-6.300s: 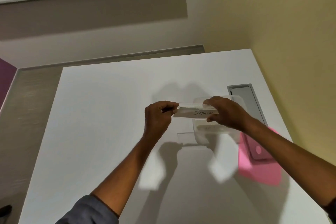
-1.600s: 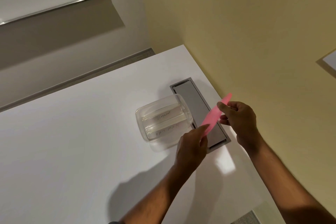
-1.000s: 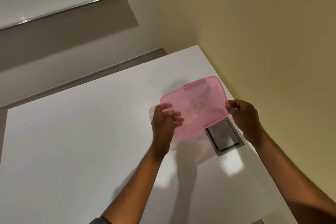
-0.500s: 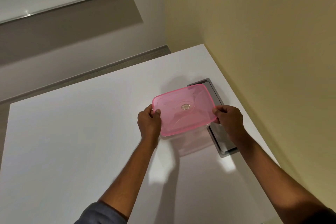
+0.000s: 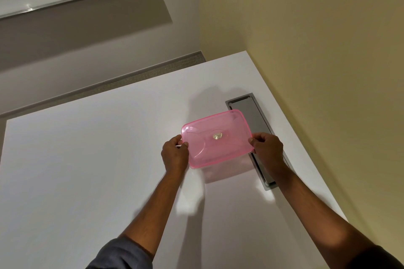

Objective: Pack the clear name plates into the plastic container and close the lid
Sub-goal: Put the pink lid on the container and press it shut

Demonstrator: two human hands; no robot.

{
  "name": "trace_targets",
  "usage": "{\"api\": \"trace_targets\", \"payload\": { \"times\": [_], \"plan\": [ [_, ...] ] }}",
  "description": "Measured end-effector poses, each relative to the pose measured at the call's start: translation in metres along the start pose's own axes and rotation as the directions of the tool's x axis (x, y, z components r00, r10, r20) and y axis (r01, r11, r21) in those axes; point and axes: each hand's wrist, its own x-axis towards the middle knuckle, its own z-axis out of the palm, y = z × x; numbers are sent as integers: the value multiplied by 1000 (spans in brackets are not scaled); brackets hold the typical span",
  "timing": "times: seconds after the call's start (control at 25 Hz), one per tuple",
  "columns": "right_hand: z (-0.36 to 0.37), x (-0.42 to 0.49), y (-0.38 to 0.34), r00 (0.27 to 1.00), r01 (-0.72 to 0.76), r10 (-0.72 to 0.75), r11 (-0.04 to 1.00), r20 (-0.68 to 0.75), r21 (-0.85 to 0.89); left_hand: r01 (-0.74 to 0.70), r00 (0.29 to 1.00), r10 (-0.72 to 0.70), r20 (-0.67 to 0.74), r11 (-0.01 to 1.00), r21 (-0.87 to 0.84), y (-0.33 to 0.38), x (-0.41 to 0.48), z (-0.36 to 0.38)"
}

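Note:
A translucent pink lid (image 5: 216, 140) lies flat over the clear plastic container (image 5: 225, 172), whose near wall shows below the lid's front edge. My left hand (image 5: 175, 155) grips the lid's left edge with thumb on top. My right hand (image 5: 267, 150) grips the lid's right edge the same way. The clear name plates are hidden under the lid. I cannot tell if the lid is snapped down all round.
The container stands on a white table (image 5: 87, 170). A grey metal cable hatch (image 5: 254, 124) is set into the table just right of the container. A yellow wall (image 5: 328, 72) runs along the table's right edge.
Both hands picked up the pink lid, turned it flat and lowered it onto the container. In the last half second the lid settled and barely moved.

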Motion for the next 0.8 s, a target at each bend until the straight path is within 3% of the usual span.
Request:
{"api": "trace_targets", "payload": {
  "times": [0.44,0.64,0.8],
  "plan": [
    [1,1,1,1000,2,-2,1000,19,-4,18,999,-18,27,1000,-1,-11,-1,3],
    [-3,-1,8,995,-81,78,995,54,54,253,961,-242,134,964,-76,-26,-17,7],
    [-5,-1,11,986,-150,138,978,90,146,352,933,-330,141,918,-181,-39,-19,5]
  ]
}}
